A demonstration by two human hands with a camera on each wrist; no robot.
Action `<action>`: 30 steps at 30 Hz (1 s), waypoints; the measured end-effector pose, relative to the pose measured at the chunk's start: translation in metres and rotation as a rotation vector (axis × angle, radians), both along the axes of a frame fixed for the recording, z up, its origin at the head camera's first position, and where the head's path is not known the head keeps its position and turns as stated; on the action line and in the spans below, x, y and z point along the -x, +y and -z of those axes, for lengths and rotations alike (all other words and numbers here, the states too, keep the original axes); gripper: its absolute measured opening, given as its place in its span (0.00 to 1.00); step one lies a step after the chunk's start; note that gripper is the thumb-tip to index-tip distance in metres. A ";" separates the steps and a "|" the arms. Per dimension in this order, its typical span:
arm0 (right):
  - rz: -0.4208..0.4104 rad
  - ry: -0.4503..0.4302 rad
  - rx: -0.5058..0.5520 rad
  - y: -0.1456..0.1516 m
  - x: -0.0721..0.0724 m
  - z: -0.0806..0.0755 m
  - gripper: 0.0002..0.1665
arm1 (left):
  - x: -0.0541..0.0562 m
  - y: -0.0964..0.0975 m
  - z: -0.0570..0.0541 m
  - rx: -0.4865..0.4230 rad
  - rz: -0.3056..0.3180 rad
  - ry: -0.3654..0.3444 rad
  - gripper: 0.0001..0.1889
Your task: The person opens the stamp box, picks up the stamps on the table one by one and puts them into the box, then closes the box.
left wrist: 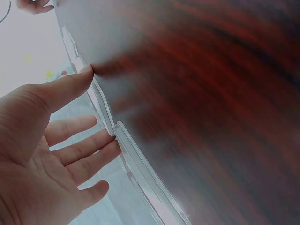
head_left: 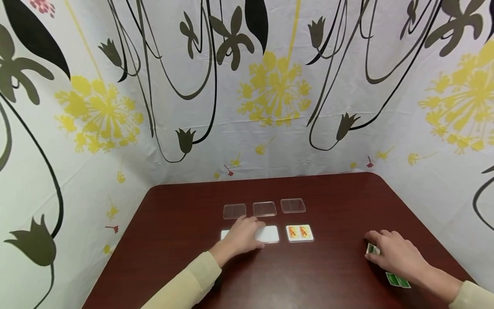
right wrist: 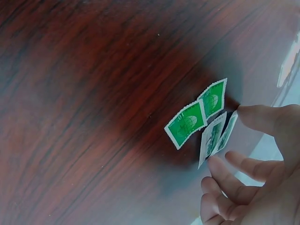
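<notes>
My left hand (head_left: 242,237) rests at a flat case with a white inside (head_left: 270,234), its thumb and fingertips at the case's edges and its fingers only loosely bent. It partly covers a second white case (head_left: 224,234) on the left. Right of these, a case with two orange stamps (head_left: 299,233) lies face up. My right hand (head_left: 399,256) pinches a pair of green-and-white postage stamps (right wrist: 213,137) by their edges, between thumb and fingertip, close over the table. Beside that pair lies another pair of bright green stamps (right wrist: 190,123), partly under the wrist in the head view.
Three clear plastic lids (head_left: 264,209) form a row behind the cases. The dark red-brown table (head_left: 185,266) has rounded far corners. A white cloth with printed flowers (head_left: 270,154) hangs around its back and sides.
</notes>
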State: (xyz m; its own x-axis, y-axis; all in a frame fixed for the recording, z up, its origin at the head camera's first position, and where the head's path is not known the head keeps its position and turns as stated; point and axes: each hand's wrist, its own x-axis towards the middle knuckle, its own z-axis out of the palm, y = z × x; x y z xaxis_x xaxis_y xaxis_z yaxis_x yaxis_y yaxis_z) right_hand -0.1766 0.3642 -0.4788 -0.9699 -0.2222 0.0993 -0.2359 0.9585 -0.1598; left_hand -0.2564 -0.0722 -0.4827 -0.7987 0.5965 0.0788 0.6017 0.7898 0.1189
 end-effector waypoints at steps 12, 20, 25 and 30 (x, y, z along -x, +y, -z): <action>0.024 -0.078 0.071 0.001 0.000 -0.003 0.28 | 0.003 -0.007 0.001 -0.019 0.013 -0.007 0.29; 0.047 -0.201 0.161 0.005 0.009 -0.003 0.33 | 0.005 -0.006 0.003 -0.022 -0.006 -0.013 0.29; 0.033 -0.186 0.175 0.007 0.010 -0.003 0.33 | 0.005 -0.007 0.005 -0.022 -0.007 -0.013 0.29; 0.027 -0.192 0.211 0.007 0.012 -0.002 0.32 | 0.004 -0.007 0.004 -0.015 -0.011 -0.007 0.29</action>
